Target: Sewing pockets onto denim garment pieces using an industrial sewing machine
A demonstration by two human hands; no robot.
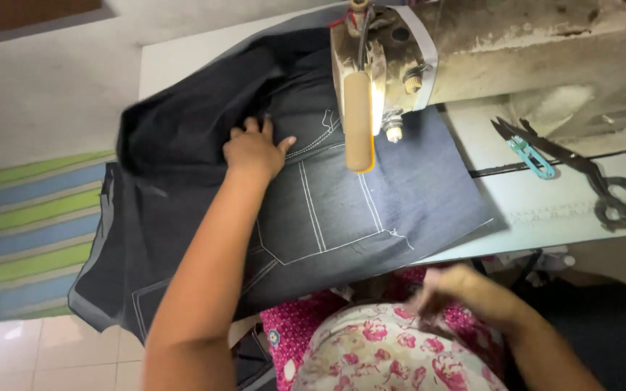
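Directly under the left hand (253, 150) lies the dark denim garment (306, 210), spread over the white desk (545, 210) and hanging off its near and left edges toward the floor. White stitch lines mark a pocket shape on the cloth, just right of the hand and below the sewing machine (472, 51). No packages, labels or signs show. Black scissors (603, 185) and a small blue thread snip (530, 156) rest on the desk to the right of the machine, well apart from the cloth. That left hand lies flat, fingers loosely spread, pressing the denim and gripping nothing. Low at the person's lap, over flowered clothing, the right hand (447, 289) is blurred; I cannot tell how far open it is or whether it holds anything.
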